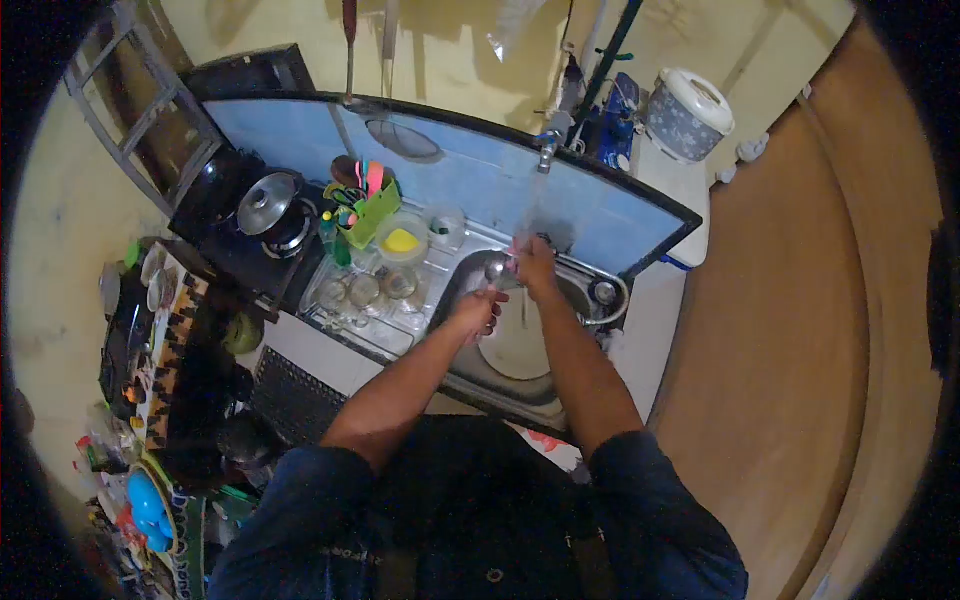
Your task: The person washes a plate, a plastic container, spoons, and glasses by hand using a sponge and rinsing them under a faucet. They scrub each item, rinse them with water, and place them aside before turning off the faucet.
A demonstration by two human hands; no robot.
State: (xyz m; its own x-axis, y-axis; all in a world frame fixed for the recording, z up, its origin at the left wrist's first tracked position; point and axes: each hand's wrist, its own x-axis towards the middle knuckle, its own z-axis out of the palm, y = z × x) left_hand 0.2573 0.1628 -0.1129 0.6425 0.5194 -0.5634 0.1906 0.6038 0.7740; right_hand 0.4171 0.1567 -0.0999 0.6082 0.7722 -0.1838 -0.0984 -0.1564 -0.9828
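Note:
Over the steel sink (pixel 460 385), my left hand (pixel 478 314) is closed round the handle of a metal spoon (pixel 494 270), its bowl pointing up and away from me. Close beside the spoon's bowl, my right hand (pixel 536 266) is closed on a small pink thing (pixel 513 262), whose kind I cannot make out. Its fingers are partly hidden behind the hand. Above the right hand is the tap (pixel 548 145), with what looks like a stream of water below it. Whitish water and a thin utensil, partly seen, lie in the basin.
Several upturned glasses (pixel 366 290) stand on the drainboard, left of the sink. Behind them are a tub with a yellow sponge (pixel 401 240), a green utensil holder (pixel 372 214) and a green bottle (pixel 338 248). Further left, a lidded pot (pixel 268 204) sits on the stove. A rice cooker (pixel 688 112) stands at right.

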